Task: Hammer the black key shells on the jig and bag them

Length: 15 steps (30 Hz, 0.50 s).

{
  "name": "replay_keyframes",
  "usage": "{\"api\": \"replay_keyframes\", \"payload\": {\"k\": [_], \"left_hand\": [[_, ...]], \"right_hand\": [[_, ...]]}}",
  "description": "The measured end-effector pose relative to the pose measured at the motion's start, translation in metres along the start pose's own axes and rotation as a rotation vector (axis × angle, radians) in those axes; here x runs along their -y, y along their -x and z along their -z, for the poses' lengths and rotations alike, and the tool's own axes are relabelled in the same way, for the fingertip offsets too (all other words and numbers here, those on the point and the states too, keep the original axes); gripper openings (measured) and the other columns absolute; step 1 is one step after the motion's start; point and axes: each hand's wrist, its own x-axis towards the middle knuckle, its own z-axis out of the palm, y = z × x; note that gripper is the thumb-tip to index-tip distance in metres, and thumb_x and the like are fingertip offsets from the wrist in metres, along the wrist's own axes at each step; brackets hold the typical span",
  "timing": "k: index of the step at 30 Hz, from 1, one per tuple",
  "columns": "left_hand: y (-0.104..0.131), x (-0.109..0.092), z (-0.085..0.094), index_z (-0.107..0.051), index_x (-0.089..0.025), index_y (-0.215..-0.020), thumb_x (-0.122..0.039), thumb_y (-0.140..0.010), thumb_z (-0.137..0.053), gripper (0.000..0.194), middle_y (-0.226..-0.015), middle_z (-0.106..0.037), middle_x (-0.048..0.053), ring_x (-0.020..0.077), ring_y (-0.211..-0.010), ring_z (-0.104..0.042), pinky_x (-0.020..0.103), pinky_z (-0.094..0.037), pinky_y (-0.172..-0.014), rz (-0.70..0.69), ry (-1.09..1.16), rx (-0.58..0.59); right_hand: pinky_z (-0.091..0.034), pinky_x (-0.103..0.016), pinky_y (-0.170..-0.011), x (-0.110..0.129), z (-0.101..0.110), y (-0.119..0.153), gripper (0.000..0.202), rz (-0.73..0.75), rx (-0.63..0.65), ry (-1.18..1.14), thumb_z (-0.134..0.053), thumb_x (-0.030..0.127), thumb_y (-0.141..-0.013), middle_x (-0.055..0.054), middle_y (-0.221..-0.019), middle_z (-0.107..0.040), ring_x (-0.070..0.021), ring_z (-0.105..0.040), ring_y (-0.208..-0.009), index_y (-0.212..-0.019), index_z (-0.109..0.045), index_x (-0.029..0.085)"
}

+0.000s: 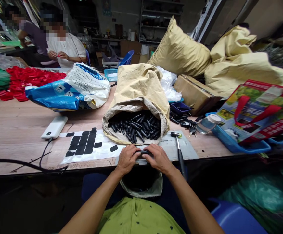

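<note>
At the table's front edge, my left hand [128, 158] and my right hand [160, 158] pinch the two ends of a slim black pen-shaped piece [144, 152], held level. Just beyond them a beige sack [141, 79] lies with its mouth toward me, full of similar black tapered pieces [137, 126]. Below my hands, a second sack [153, 191] hangs open near my lap, its inside dark. A small hammer [179, 152] rests right of my right hand. To the left lies a white sheet [102, 154] bearing rows of black rounded patches [83, 143].
A white power bank [55, 127] with a cable and a blue-white bag [75, 86] are on the left, near red pieces [31, 79]. Keys [192, 130], a jar [208, 124] and a blue tray [250, 147] stand right. Two people sit at the far left.
</note>
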Motion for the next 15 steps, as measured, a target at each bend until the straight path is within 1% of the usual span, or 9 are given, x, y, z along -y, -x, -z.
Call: {"api": "replay_keyframes", "payload": {"k": [2,6,8,10,15], "left_hand": [[0.0,0.001,0.0,-0.073,-0.024,-0.104,-0.032,-0.1,-0.054,0.021,-0.095,-0.067,0.003,0.0215,-0.096,-0.06,0.035,-0.041,-0.083,0.001,-0.002,-0.008],[0.0,0.004,-0.002,-0.072,-0.024,-0.102,-0.032,-0.101,-0.053,0.021,-0.094,-0.067,0.003,0.0211,-0.095,-0.06,0.035,-0.041,-0.082,-0.002,-0.023,-0.017],[0.0,0.005,-0.003,-0.073,-0.024,-0.101,-0.031,-0.1,-0.053,0.022,-0.094,-0.067,0.003,0.0211,-0.094,-0.06,0.034,-0.041,-0.082,-0.005,-0.028,-0.024],[0.0,0.007,-0.003,-0.074,-0.024,-0.102,-0.031,-0.1,-0.053,0.022,-0.092,-0.067,0.004,0.0211,-0.093,-0.06,0.034,-0.042,-0.082,-0.012,-0.021,-0.021],[0.001,0.008,-0.003,-0.076,-0.024,-0.102,-0.029,-0.099,-0.055,0.022,-0.09,-0.068,0.004,0.0211,-0.092,-0.059,0.035,-0.043,-0.084,-0.015,0.007,-0.005]], "right_hand": [[-0.044,-0.034,-0.085,-0.003,-0.006,-0.002,0.013,0.035,0.017,0.022,-0.066,0.031,-0.096,-0.006,-0.098,-0.064,-0.0222,-0.057,-0.096,-0.104,-0.066,0.022],[-0.04,-0.034,-0.082,-0.008,-0.009,-0.006,0.013,0.086,0.045,0.076,-0.062,0.033,-0.099,-0.006,-0.096,-0.063,-0.022,-0.055,-0.094,-0.1,-0.064,0.021],[-0.039,-0.034,-0.08,-0.008,-0.011,-0.007,0.012,0.107,0.051,0.082,-0.06,0.031,-0.099,-0.005,-0.093,-0.062,-0.0218,-0.053,-0.091,-0.095,-0.064,0.021],[-0.038,-0.034,-0.079,-0.007,-0.014,-0.007,0.012,0.118,0.035,0.062,-0.06,0.029,-0.099,-0.005,-0.09,-0.061,-0.0217,-0.051,-0.089,-0.09,-0.063,0.021],[-0.038,-0.035,-0.078,-0.003,-0.023,-0.005,0.018,0.097,-0.061,-0.03,-0.059,0.023,-0.096,-0.005,-0.082,-0.057,-0.022,-0.048,-0.084,-0.078,-0.058,0.021]]}}
